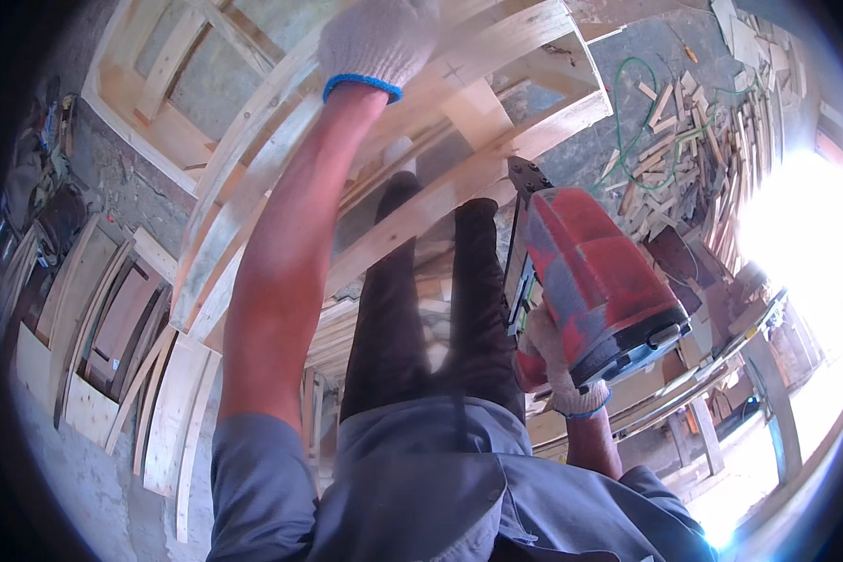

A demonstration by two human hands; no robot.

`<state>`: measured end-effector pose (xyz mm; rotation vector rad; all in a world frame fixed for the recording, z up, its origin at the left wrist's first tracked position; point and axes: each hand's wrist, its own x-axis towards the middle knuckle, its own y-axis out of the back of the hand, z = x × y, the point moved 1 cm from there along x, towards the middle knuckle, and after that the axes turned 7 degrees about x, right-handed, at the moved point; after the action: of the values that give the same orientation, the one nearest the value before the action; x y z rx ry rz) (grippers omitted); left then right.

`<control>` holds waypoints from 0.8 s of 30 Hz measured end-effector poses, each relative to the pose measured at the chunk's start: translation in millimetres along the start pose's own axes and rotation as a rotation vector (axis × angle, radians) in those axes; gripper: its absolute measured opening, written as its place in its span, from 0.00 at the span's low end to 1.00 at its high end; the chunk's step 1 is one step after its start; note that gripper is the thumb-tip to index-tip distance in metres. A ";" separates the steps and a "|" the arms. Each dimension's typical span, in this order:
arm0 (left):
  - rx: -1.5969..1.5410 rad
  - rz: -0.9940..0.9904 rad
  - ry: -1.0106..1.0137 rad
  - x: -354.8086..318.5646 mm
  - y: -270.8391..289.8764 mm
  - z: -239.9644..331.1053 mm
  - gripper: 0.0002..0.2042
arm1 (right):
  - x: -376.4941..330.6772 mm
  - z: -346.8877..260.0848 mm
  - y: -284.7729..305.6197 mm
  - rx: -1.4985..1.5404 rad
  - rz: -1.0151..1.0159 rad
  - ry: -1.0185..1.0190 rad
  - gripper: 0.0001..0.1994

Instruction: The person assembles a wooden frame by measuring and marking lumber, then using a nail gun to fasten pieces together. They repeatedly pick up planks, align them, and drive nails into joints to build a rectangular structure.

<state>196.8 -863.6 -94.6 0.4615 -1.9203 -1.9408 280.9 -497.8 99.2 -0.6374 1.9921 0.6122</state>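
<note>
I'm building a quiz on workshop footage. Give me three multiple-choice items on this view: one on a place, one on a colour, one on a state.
1. Where does the left hand rest?
A. on the wooden frame
B. on the floor
C. on the person's knee

2. What colour is the nail gun body?
A. yellow
B. red
C. green

3. What is the right hand doing?
A. hanging empty
B. gripping the nail gun
C. holding a hose

Answers:
1 A, the gloved hand lies on a frame slat.
2 B, its casing is worn red.
3 B, the glove wraps the tool's handle.
</note>
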 end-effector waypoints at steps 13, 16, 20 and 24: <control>-0.164 -0.091 0.110 -0.3 -3.9 -4.5 0.24 | -4.4 32.6 16.2 0.104 0.041 -0.116 0.08; -0.278 -0.196 0.192 5.6 -11.9 -6.6 0.33 | 3.8 11.6 4.7 0.027 0.050 -0.066 0.07; -0.131 -0.074 0.078 0.1 -1.3 -4.1 0.24 | -3.5 36.5 12.3 0.057 -0.015 -0.018 0.08; -0.065 0.024 0.028 -2.8 0.9 -3.5 0.19 | -12.4 44.8 15.6 0.226 0.027 -0.192 0.09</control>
<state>200.9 -865.3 -93.8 0.4424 -1.8313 -1.9647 304.0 -455.0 92.6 -0.3993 1.8580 0.4391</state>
